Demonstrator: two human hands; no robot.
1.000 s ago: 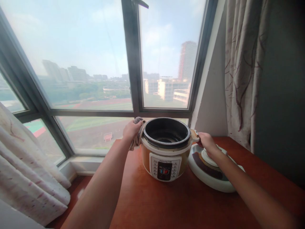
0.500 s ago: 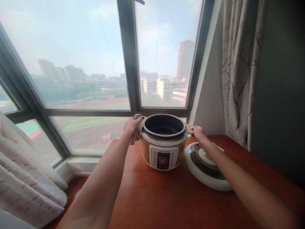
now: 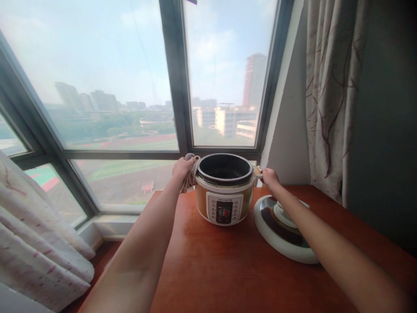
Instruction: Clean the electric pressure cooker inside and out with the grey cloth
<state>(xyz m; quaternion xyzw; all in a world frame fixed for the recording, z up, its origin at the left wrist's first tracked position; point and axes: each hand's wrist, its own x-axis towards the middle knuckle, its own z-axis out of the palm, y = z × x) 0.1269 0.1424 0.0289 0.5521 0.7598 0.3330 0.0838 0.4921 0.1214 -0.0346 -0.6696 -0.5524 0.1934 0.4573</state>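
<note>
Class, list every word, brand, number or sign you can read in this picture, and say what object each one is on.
Brand line at the top of the control panel on the cooker: a short dark word is there, too small and blurred to read.
Button labels and display on the same panel: too small to read; only red and blue marks show.
Lid, cloth, curtains, window: no writing visible.

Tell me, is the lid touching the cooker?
Apart. The head view shows a strip of bare table between the cooker base and the lid rim, which lies flat to the cooker's right.
</note>
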